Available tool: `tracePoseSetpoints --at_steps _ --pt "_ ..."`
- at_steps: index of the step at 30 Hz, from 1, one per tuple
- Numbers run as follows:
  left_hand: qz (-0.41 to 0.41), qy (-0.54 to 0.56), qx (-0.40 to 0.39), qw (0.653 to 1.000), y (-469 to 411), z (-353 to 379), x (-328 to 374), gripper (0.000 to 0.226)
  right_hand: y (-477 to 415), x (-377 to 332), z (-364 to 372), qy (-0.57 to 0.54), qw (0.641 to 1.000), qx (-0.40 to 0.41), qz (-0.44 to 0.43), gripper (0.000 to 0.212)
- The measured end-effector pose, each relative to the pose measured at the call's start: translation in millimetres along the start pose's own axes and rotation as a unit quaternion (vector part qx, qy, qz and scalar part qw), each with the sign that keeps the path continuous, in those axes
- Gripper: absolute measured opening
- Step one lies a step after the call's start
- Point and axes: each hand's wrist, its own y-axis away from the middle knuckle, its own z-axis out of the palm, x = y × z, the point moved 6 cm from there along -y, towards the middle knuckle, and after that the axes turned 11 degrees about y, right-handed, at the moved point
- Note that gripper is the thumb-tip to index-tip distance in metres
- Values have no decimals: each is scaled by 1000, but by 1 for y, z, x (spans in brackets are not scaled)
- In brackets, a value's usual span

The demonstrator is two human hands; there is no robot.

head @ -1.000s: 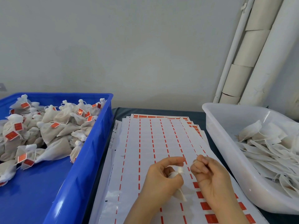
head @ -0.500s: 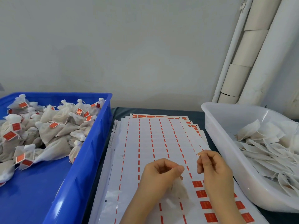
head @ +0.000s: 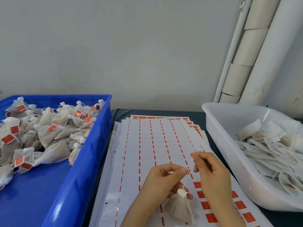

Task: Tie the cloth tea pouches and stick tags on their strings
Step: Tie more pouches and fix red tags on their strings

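Cinching the pouch (head: 180,206): left hand (head: 164,182) and right hand (head: 211,174) each pinch its string (head: 188,167) taut; next, peel a red tag (head: 197,184).

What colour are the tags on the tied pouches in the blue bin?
The tags are orange-red; the head view shows them best.

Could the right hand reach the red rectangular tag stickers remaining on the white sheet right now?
Probably yes: the red rectangular tag stickers lie uncovered close beside the right hand, but it pinches the white string and would need to release it first.
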Motion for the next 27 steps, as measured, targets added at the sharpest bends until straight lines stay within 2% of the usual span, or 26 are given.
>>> tracePoseSetpoints --at_steps 6,11,14,18,23,27 --pt "-13 -16 -63 998 -1 5 -4 14 2 -3 2 -3 1000 -16 -7 9" --pt "-26 7 -94 995 1 10 -6 22 1 1 5 -63 996 -51 41 11" --pt "-30 7 -105 994 2 11 -6 22 1 3 8 -115 988 -61 78 23" --pt "5 -9 -68 998 -1 8 -3 10 1 2 12 -155 979 -87 100 25" --pt "64 48 -9 997 -2 -4 6 9 2 -5 15 -136 982 -111 67 35" --pt "68 39 9 997 -4 -5 4 9 0 -1 11 -136 985 -78 74 32"
